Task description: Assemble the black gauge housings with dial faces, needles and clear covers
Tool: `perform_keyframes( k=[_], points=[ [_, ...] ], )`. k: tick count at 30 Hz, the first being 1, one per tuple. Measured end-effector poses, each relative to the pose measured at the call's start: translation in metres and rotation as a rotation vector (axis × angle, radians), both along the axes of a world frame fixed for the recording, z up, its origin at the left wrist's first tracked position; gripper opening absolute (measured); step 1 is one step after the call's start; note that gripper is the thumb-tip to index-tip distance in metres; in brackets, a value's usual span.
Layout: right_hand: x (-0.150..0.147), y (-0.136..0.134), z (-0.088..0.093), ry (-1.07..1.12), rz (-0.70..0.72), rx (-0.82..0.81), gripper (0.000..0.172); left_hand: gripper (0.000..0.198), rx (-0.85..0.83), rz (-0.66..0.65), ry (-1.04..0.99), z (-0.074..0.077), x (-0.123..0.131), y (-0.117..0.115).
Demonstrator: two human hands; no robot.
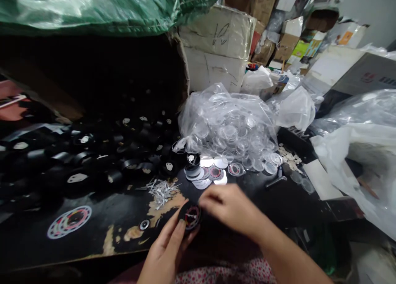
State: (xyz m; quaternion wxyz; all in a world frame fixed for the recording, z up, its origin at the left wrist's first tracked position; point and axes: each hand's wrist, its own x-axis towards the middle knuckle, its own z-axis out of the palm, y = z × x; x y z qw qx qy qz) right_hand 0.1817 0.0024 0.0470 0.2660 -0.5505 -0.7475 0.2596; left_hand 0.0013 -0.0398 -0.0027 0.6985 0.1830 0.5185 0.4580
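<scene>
In the head view there are 2 bare hands and, between them, 1 round black gauge [192, 217] with a printed dial and pale pointer, raised at the near edge of the surface [105, 218]. The left hand [165, 244] has its grip closed around the gauge's rim, thumb in front. The right hand [232, 205] has its fingers bent in beside the gauge's right edge; blur hides the tips, so I cannot tell whether that grip pinches anything.

To the left lie at least 2 overlapping printed rings [69, 222] and 1 small metal ring [144, 225]. Beyond the hands are 1 heap of silvery pins [162, 192], too tangled to count, several silvery discs [201, 181], 1 clear bag [229, 102] of uncountable clear discs, and 1 dark bolt-like piece [276, 182]. Well over 10 black cases [114, 176] crowd the left.
</scene>
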Motion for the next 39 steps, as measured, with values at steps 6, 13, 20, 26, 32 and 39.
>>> perform_keyframes(
  k=[6,13,20,26,32,39],
  points=[
    [0.053,0.067,-0.023,-0.494,-0.443,0.156,0.019,0.045,-0.001,0.006,-0.174,0.010,0.005,0.008],
    [0.040,0.037,-0.021,-0.384,-0.415,0.259,0.026,0.023,-0.162,0.012,-0.290,0.012,0.003,0.015],
    [-0.020,-0.031,-0.020,-0.217,0.110,0.514,0.022,0.021,-0.085,0.024,-0.357,0.012,0.004,0.018],
    [-0.018,-0.021,-0.017,0.070,-0.001,0.345,0.014,0.036,0.129,-0.084,-0.110,-0.006,0.005,0.008],
    [-0.034,-0.007,-0.017,0.040,-0.083,0.150,0.043,0.040,0.447,-0.278,0.255,-0.010,0.002,-0.005],
    [-0.065,-0.009,-0.026,0.173,-0.102,0.288,0.041,0.036,0.456,-0.159,0.488,0.003,-0.005,-0.008]
  ],
)
